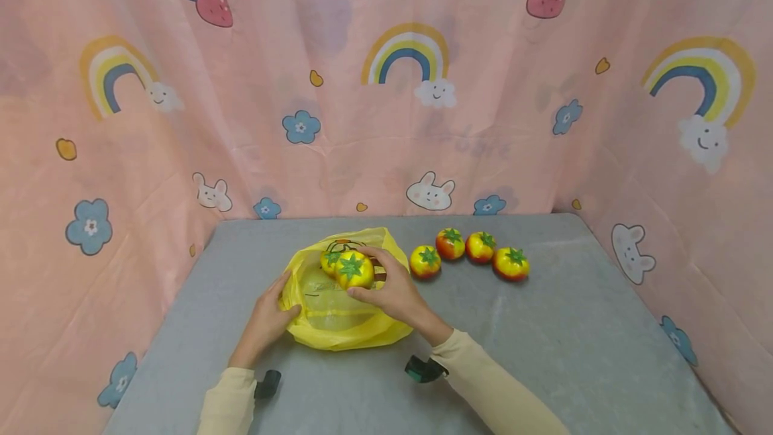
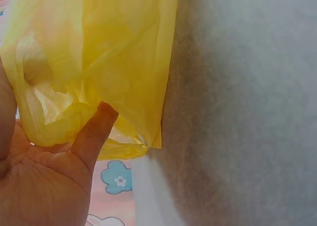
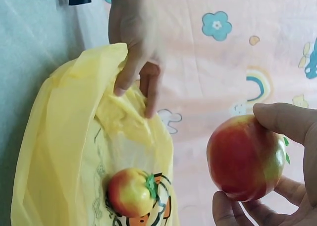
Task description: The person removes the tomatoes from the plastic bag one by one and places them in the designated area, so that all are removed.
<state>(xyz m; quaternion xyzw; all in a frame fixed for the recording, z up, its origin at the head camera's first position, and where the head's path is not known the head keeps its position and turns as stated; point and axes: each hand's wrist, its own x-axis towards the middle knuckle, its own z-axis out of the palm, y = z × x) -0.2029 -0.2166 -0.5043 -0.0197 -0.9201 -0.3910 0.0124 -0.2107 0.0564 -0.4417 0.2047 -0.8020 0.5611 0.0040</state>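
A yellow plastic bag (image 1: pixel 347 337) lies with its mouth spread wide. My left hand (image 1: pixel 269 316) grips the bag's left rim; in the left wrist view the thumb (image 2: pixel 96 132) bears on the yellow film. Above the opening, my right hand (image 1: pixel 395 293) holds a yellow-and-red tomato (image 1: pixel 354 269) with a green star-shaped top. Thumb and fingers curl round its sides in the right wrist view, where its red underside shows. Another tomato (image 3: pixel 131 192) lies inside the bag, beside a printed drawing, and is partly hidden in the head view.
To the right of the bag, several similar tomatoes (image 1: pixel 480 248) sit on the grey tabletop (image 1: pixel 574 327). A pink curtain (image 1: pixel 338 173) printed with rainbows, rabbits and flowers stands around the table's back and sides.
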